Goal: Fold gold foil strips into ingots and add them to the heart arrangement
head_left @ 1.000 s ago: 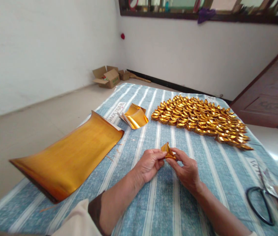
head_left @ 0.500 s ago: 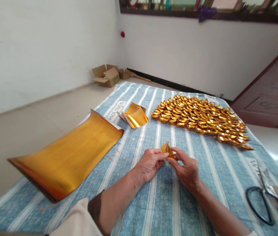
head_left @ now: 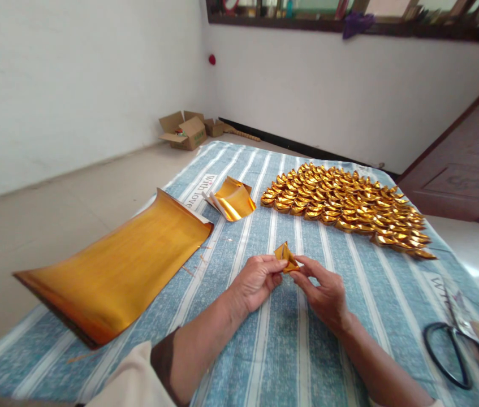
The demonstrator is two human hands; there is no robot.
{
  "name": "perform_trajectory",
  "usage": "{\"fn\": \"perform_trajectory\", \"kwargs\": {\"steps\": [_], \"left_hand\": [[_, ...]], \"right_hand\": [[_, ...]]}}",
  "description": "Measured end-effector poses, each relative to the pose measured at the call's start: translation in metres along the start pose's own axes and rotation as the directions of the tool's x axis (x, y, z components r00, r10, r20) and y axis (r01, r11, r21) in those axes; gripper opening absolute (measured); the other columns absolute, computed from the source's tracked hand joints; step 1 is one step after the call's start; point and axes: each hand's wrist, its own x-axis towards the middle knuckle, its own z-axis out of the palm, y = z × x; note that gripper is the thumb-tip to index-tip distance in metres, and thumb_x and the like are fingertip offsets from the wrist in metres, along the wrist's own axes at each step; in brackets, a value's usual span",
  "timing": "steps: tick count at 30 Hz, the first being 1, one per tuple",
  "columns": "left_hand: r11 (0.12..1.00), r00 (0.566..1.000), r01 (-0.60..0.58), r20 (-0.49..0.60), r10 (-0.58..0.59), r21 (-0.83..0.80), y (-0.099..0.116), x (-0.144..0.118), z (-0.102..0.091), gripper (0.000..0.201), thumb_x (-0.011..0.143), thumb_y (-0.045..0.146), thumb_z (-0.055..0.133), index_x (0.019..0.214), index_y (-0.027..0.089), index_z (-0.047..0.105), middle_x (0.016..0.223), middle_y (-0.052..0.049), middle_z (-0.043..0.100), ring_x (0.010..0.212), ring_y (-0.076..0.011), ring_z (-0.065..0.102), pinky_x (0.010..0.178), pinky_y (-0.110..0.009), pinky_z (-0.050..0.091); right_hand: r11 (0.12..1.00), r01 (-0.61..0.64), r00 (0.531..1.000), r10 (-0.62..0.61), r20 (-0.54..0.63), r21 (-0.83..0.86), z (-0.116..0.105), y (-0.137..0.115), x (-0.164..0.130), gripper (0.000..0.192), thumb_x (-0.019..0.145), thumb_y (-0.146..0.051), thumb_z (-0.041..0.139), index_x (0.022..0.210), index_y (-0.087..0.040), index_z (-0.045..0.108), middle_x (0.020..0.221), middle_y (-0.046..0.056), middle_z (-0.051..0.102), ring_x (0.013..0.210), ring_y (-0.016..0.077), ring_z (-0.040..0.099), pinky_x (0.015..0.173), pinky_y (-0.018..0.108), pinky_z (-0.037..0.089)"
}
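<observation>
Striped cloth (head_left: 281, 345) beneath fingers (head_left: 275, 263) pinching creased foil (head_left: 287, 257).

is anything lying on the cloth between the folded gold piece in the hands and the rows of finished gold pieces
Nothing visible. The folded gold piece is pinched between the left hand and right hand, and only bare striped cloth lies between it and the rows of finished gold pieces.

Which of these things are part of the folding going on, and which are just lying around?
In use: small gold piece, pinched between left hand and right hand; gold sheets; cut squares; folded gold pieces; scissors.

Lying about: cardboard boxes, on the floor by the wall.
</observation>
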Motion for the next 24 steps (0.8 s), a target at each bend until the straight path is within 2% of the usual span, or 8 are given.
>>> {"fn": "perform_trajectory", "kwargs": {"steps": [3, 9, 14, 24], "left_hand": [[1.000, 1.000, 0.006, 0.018, -0.006, -0.009, 0.0005, -0.0001, -0.0002, 0.018, 0.060, 0.014, 0.080, 0.072, 0.007, 0.068, 0.074, -0.007, 0.067, 0.069, -0.0118, 0.062, 0.064, -0.020, 0.047], [0.999, 0.998, 0.017, 0.064, -0.015, -0.034, 0.0031, -0.0037, 0.0041, 0.022, 0.060, 0.015, 0.080, 0.075, 0.005, 0.068, 0.076, -0.008, 0.068, 0.066, -0.0114, 0.061, 0.063, -0.020, 0.047], [1.000, 0.996, 0.006, 0.086, -0.006, -0.008, 0.0021, -0.0034, 0.0034, 0.021, 0.062, 0.016, 0.080, 0.077, 0.007, 0.069, 0.078, -0.008, 0.068, 0.069, -0.0129, 0.063, 0.065, -0.022, 0.048], [0.998, 0.998, -0.007, 0.066, 0.003, 0.062, 0.0010, -0.0047, 0.0047, 0.022, 0.064, 0.023, 0.079, 0.075, 0.006, 0.071, 0.077, -0.008, 0.068, 0.068, -0.0118, 0.062, 0.059, -0.019, 0.045]], "right_hand": [[1.000, -0.022, 1.000, 0.021, 0.015, 0.019, -0.0009, 0.0002, 0.0002, 0.026, 0.084, -0.026, 0.062, 0.109, -0.021, 0.065, 0.088, 0.002, 0.075, 0.069, 0.0151, 0.071, 0.065, 0.024, 0.057], [0.979, -0.139, 0.990, 0.134, 0.042, 0.149, 0.0001, -0.0047, 0.0003, 0.026, 0.083, -0.028, 0.063, 0.109, -0.021, 0.064, 0.064, -0.003, 0.070, 0.052, 0.0124, 0.065, 0.055, 0.023, 0.054], [0.960, -0.215, 0.976, 0.208, 0.060, 0.177, 0.0009, -0.0068, 0.0000, 0.024, 0.084, -0.030, 0.062, 0.106, -0.021, 0.064, 0.062, -0.003, 0.069, 0.052, 0.0135, 0.065, 0.054, 0.024, 0.054], [0.976, -0.183, 0.983, 0.185, -0.004, 0.119, 0.0015, -0.0064, 0.0016, 0.023, 0.083, -0.034, 0.063, 0.099, -0.020, 0.067, 0.065, 0.000, 0.071, 0.049, 0.0143, 0.066, 0.051, 0.025, 0.055]]}}
